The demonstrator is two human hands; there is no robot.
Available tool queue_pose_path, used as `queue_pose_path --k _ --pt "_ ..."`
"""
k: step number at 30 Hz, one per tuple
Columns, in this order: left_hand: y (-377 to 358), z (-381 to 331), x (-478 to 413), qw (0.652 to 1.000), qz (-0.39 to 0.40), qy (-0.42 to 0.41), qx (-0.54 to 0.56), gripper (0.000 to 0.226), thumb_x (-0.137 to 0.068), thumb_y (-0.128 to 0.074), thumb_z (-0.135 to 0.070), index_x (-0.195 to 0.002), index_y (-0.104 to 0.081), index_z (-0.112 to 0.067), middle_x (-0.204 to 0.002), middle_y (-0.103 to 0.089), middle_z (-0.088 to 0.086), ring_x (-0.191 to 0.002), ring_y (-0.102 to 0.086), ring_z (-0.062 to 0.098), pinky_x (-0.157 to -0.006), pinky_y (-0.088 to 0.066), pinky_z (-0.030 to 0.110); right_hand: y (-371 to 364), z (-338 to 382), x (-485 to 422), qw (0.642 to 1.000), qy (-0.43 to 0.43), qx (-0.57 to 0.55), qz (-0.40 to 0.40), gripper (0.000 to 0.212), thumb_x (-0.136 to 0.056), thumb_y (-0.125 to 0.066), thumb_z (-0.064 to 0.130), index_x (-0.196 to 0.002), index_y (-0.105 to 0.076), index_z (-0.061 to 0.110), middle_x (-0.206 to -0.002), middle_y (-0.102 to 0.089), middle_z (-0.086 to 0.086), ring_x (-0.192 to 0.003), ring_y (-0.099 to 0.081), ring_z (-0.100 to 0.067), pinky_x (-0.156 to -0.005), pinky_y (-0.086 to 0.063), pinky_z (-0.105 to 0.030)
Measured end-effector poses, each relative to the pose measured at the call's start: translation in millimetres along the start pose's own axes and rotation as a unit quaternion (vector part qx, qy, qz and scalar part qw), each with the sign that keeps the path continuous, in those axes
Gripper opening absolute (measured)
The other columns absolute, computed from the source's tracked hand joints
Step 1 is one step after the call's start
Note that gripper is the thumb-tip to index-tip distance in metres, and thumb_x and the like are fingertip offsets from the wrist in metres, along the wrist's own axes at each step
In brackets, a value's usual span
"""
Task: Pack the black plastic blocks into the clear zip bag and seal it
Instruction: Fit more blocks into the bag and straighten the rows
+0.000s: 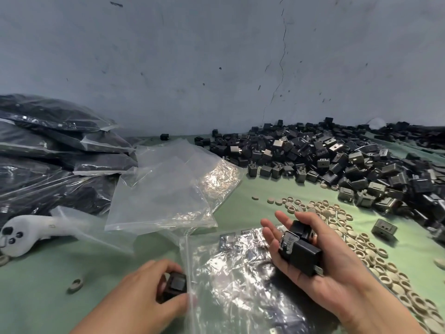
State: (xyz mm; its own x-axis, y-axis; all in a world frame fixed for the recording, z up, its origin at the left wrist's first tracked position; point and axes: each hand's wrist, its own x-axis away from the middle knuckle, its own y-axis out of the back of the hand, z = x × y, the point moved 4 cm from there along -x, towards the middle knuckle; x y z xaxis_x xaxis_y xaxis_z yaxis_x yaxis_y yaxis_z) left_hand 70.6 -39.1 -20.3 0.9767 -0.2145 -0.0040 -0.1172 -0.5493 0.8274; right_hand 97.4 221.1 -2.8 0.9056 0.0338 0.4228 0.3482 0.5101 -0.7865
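A clear zip bag [240, 273] lies on the green table in front of me, with some black blocks showing through it. My left hand [144, 290] grips one black block [177, 284] right at the bag's left edge, by the zip strip. My right hand [332, 292] is palm up above the bag's right side. It holds a few black blocks [301, 249] in the palm, the thumb lying over them and the fingers stretched out. A large heap of loose black blocks [337, 160] covers the table at the right and back.
Empty clear bags [168, 184] lie in a stack behind the zip bag. Filled bags of black parts [48, 153] are piled at the left, with a white controller [29, 232] below them. Tan rings [349, 227] are strewn at the right near a lone block [384, 229].
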Motion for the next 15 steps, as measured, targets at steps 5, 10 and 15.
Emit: queue_pose_path --k 5,10,15 --pt "-6.1 -10.9 -2.4 0.992 0.021 0.008 0.126 0.037 -0.059 -0.076 -0.066 -0.092 -0.064 -0.053 -0.076 -0.064 -0.016 -0.062 -0.053 -0.005 -0.064 -0.042 0.008 -0.8 -0.6 0.7 1.000 0.004 0.008 -0.003 0.038 -0.085 -0.068 0.025 -0.118 -0.069 0.007 -0.111 -0.070 -0.026 -0.082 -0.071 -0.031 -0.056 -0.061 -0.037" --pt "-18.5 -18.1 -5.8 0.991 0.045 0.007 0.127 0.024 -0.073 -0.081 -0.049 -0.093 -0.067 -0.046 -0.077 -0.066 -0.014 -0.061 -0.055 -0.002 -0.065 -0.044 0.013 -1.8 -2.3 1.4 1.000 0.007 0.011 -0.013 0.037 -0.087 -0.067 0.025 -0.119 -0.069 0.007 -0.111 -0.071 -0.025 -0.085 -0.070 -0.031 -0.065 -0.059 -0.036" --pt "-14.7 -16.1 -6.1 0.977 0.015 0.030 0.211 0.026 -0.095 -0.062 -0.016 -0.104 -0.062 -0.040 -0.078 -0.070 -0.012 -0.053 -0.059 0.001 -0.056 -0.045 0.009 -1.8 -2.1 1.7 1.000 0.009 0.010 -0.016 0.036 -0.087 -0.067 0.025 -0.118 -0.069 0.006 -0.110 -0.071 -0.026 -0.084 -0.070 -0.031 -0.065 -0.060 -0.037"
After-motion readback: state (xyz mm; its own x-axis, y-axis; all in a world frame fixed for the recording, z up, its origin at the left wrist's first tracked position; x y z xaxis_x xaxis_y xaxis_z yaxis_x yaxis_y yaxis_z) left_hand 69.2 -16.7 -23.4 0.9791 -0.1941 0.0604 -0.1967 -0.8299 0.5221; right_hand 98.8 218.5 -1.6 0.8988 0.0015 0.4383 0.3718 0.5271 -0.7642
